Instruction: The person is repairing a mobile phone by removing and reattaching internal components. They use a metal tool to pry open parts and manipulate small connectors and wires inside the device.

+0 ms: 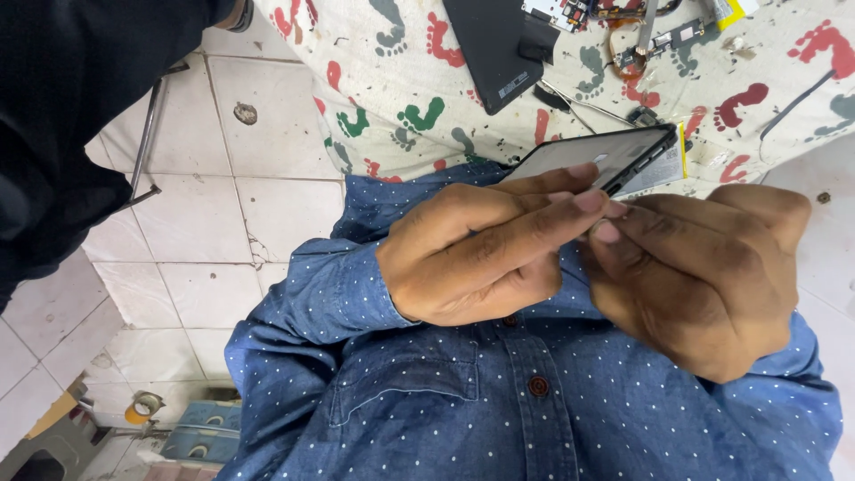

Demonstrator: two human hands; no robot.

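Observation:
My left hand (481,245) and my right hand (704,272) meet in front of my blue dotted shirt. Their fingertips pinch together at a small spot between them; what is pinched is too small to make out. Just behind the fingertips lies an opened phone body (597,156) with a dark frame and a pale inner face, at the edge of the table cloth. The left fingers touch or overlap its near edge.
A white cloth (401,80) with coloured footprint marks covers the table. On it lie a black flat panel (490,44), small circuit boards and flex cables (655,40). A person in black stands at upper left (62,116). White floor tiles (205,232) lie to the left.

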